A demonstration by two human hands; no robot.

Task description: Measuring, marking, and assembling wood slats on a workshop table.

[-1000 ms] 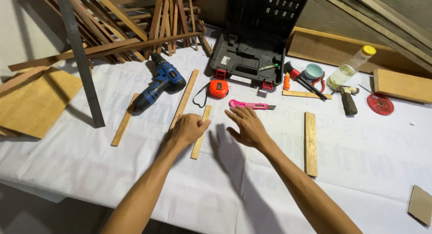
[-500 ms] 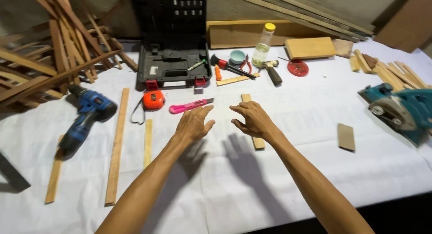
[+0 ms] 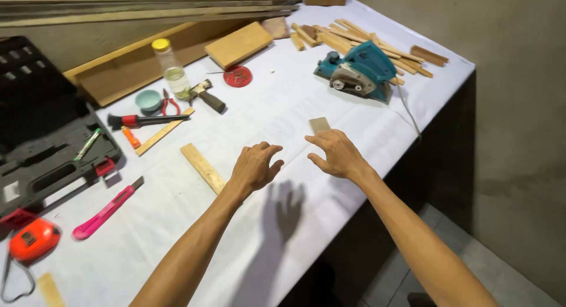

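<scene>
small wood block (image 3: 319,125) just beyond right hand (image 3: 336,155)

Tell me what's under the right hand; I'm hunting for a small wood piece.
A small wood block peeks out past the right hand, lying on the white sheet. Its near end is covered by the fingers, so whether they touch it is unclear.

teal planer (image 3: 361,71), pink utility knife (image 3: 106,211), orange tape measure (image 3: 32,239), white tablecloth (image 3: 277,115)
</scene>
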